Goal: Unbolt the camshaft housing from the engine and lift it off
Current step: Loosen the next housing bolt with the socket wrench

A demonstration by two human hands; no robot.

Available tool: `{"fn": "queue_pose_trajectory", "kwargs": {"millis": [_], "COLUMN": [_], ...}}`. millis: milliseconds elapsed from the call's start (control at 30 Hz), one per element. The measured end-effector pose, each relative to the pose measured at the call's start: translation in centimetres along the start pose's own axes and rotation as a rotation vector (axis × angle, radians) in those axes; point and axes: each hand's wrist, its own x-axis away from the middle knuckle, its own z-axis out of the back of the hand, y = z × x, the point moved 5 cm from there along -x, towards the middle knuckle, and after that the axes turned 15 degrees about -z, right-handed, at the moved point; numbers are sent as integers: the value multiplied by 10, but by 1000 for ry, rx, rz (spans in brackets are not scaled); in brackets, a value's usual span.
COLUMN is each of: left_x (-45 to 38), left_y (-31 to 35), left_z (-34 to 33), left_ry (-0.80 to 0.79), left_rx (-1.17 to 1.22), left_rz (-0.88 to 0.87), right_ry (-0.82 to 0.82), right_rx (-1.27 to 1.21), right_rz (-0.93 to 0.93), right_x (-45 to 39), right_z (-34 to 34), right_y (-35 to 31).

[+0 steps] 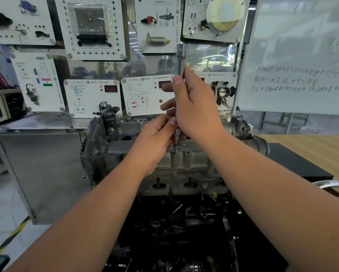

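The right hand (pixel 196 107) grips an upright extension bar (pixel 180 61) mid-shaft, while the left hand (pixel 154 142) just below pinches its socket (pixel 177 133) over a bolt (pixel 176 148) standing from the housing (pixel 184 160) directly beneath both sets of fingers, atop the engine (pixel 174 222).

Both forearms are bare up to the frame's edge, no sleeve showing. The left hand (pixel 154 142) and right hand (pixel 196 107) wear no gloves, with short nails.
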Motion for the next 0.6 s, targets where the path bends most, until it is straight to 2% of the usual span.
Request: {"fn": "queue_pose_trajectory", "kwargs": {"millis": [167,300,433,600], "left_x": [-3,-3,-1,-1], "left_y": [-1,-2,-2,-1], "left_z": [-1,-1,-1,1], "left_ry": [38,10,-12,45], "left_rx": [-117,-82,-46,-110], "left_rz": [-60,-30,4,-45], "right_ry": [145,78,24,104], "right_rx": [32,72,45,109], "right_rz": [49,75,22,6], "right_x": [1,1,0,5], "right_z": [14,10,6,5], "right_y": [0,-4,-2,5]}}
